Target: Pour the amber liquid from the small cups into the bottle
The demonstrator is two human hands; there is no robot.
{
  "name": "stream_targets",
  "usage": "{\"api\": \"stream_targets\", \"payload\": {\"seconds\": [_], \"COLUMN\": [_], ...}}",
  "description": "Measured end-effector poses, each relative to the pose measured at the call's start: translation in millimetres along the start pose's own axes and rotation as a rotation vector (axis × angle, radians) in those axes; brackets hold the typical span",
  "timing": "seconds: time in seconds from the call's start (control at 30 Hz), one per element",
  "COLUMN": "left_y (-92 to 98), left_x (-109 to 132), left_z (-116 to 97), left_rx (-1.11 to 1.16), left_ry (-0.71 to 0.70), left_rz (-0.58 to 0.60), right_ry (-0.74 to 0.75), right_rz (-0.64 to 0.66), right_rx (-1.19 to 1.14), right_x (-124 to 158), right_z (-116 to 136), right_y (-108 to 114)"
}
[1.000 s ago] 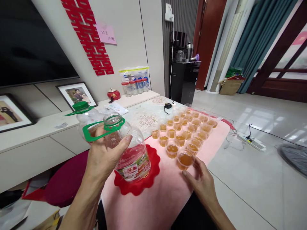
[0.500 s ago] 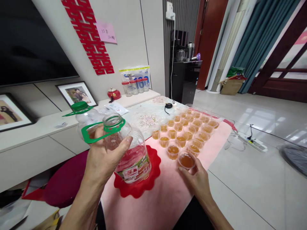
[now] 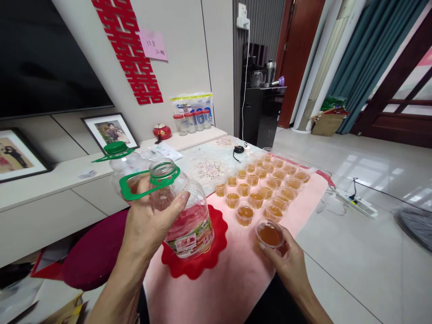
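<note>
My left hand (image 3: 153,216) is closed around the neck side of a large clear plastic jug (image 3: 194,207), fingers through its green handle ring (image 3: 135,197). The jug has no cap on, bears a label low on its side, and stands on a red scalloped tray (image 3: 219,229). In my right hand (image 3: 288,258) is a small clear plastic cup (image 3: 270,233) of amber-brown liquid, gripped by its side near the table's front right edge. Just beyond it, several similar filled cups (image 3: 245,212) stand in rows on the pink cloth (image 3: 236,279).
A second jug with a green cap (image 3: 116,148) stands behind the first. Red-lidded jars (image 3: 189,122), a red pot (image 3: 162,131) and photo frames (image 3: 113,132) line the white cabinet. A black coiled item (image 3: 238,149) lies at the table's far end. A power strip (image 3: 357,203) is on the floor.
My right hand has drawn the cup slightly toward me and to the right, away from the rows. My left hand keeps its hold on the jug; the view has shifted a little.
</note>
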State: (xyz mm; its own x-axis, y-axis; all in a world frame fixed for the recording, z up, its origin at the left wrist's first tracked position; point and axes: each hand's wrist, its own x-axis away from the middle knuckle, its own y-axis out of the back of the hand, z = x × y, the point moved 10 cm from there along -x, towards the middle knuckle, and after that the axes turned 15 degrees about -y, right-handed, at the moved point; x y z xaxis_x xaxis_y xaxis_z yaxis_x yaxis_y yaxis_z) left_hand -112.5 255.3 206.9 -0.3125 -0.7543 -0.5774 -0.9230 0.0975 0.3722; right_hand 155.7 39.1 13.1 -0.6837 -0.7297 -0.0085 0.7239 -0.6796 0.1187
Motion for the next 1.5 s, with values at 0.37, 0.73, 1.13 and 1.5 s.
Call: {"api": "stream_targets", "payload": {"seconds": [0.37,0.73,1.13,1.5], "left_y": [-1.8,-0.9,-5.4,-5.7], "left_x": [-1.4,-2.3,-0.5,-0.3], "left_z": [-5.2,-11.5,-3.0,-5.6], "left_rx": [-0.059,-0.055,-0.029,-0.045], "left_ry": [0.003,0.038,0.000,0.008], "left_rz": [-0.030,-0.039,-0.059,-0.054], "right_ry": [0.073,0.266,0.195,0.253], "right_rz": [0.241,0.449,0.634,0.590], "right_rx": [-0.051,0.031,0.081,0.264], "right_x": [-9.8,-61.6,-89.3,-98.6], "right_z": [102.0,230.5,275.8,286.0], "right_y": [-25.1,-98.2,-157.3,-163.9]}}
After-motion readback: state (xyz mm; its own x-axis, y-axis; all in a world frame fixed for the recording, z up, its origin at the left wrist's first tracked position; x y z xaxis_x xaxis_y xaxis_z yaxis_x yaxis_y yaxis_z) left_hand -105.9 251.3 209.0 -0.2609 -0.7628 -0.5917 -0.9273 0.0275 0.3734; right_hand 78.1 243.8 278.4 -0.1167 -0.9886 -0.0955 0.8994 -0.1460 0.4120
